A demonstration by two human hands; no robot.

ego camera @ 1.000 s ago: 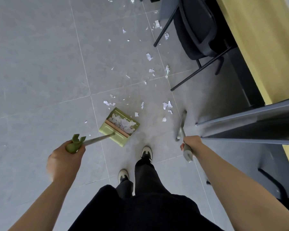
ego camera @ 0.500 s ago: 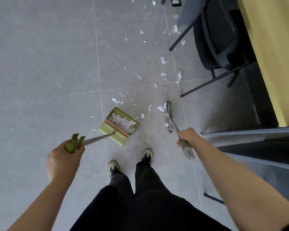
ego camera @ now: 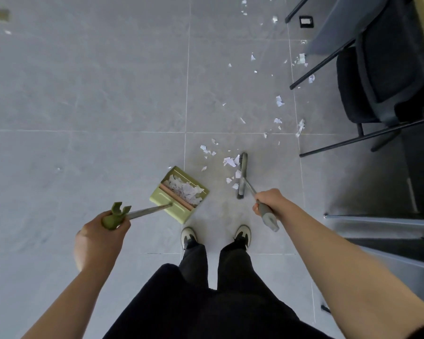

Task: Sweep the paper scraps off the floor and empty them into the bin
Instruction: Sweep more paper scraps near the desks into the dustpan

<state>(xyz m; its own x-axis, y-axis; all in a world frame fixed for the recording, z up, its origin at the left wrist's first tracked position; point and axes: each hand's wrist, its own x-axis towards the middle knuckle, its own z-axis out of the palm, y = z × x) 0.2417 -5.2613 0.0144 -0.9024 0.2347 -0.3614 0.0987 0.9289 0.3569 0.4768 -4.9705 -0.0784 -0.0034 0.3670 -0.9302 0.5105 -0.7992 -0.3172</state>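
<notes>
Beside the black chair [ego camera: 382,77], scraps [ego camera: 278,101] litter the floor; left grip [ego camera: 101,237] clasps dustpan [ego camera: 179,194], right grip [ego camera: 269,200] clasps broom [ego camera: 242,174].

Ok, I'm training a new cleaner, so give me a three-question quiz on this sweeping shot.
1. True or false: the green dustpan already holds paper scraps.
2. Which hand grips the broom? A) left hand B) right hand
3. Fill in: loose scraps trail towards the black ____.

Key: 1 true; 2 B; 3 chair.
</notes>
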